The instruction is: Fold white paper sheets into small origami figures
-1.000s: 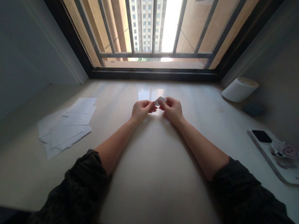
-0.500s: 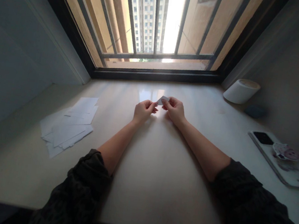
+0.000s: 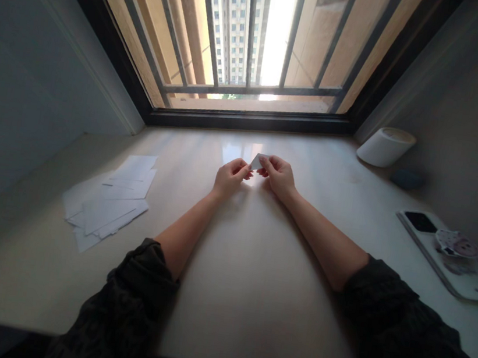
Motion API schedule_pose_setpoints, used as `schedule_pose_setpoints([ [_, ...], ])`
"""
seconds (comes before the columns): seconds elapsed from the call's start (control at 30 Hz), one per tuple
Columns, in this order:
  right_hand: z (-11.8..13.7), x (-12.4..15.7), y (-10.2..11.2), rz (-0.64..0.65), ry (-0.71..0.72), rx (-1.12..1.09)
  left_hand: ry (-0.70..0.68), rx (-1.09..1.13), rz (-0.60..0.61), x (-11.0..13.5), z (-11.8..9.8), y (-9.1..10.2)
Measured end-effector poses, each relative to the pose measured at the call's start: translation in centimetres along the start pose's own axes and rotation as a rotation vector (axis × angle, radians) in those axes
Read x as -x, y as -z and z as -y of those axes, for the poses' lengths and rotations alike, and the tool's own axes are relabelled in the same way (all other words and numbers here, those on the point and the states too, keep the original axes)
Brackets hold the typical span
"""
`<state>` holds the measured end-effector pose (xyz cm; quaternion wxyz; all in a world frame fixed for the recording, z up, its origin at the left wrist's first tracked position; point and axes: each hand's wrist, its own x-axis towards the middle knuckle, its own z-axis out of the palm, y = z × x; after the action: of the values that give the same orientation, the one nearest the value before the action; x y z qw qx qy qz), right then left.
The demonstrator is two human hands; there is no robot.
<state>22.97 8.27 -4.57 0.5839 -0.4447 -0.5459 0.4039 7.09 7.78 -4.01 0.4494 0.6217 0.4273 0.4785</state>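
A small folded piece of white paper [image 3: 257, 161] is held just above the pale counter [image 3: 253, 275], near the window. My left hand [image 3: 229, 178] pinches its left end with curled fingers. My right hand [image 3: 280, 175] pinches its right end, thumb and fingertips closed on it. Both forearms stretch forward from dark rolled sleeves. Most of the paper is hidden by my fingers.
A loose pile of white paper sheets [image 3: 106, 201] lies at the left. At the right lie a white phone [image 3: 445, 253] with a round grip, a dark small object [image 3: 406, 177] and a white roll [image 3: 385, 145]. The barred window [image 3: 256, 46] closes the far edge.
The paper piece has been turned slightly between my fingertips and shows a more pointed shape. Both hands stay in the same place.
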Motion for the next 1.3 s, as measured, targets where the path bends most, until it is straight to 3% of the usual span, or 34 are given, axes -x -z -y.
schedule_pose_setpoints([
  [0.13,-0.2,0.0,0.1,0.029,0.023,0.008,0.024,-0.036,0.003,0.2,-0.4,0.0],
  [0.33,-0.4,0.3,-0.3,0.185,0.087,0.143,-0.033,-0.174,-0.028,0.0,-0.2,0.0],
  [0.63,-0.4,0.4,-0.2,0.141,0.098,0.190,-0.042,-0.015,-0.070,-0.6,0.4,0.4],
  [0.83,0.2,0.8,-0.3,0.143,0.120,0.198,-0.006,0.039,-0.172,-0.4,-0.2,0.4],
  [1.1,0.2,0.8,-0.2,0.089,0.275,0.324,-0.005,-0.032,-0.114,-0.4,-0.2,0.4],
  [1.3,0.3,0.8,-0.1,0.129,0.332,0.466,-0.022,-0.062,-0.110,-0.2,-0.5,0.3],
])
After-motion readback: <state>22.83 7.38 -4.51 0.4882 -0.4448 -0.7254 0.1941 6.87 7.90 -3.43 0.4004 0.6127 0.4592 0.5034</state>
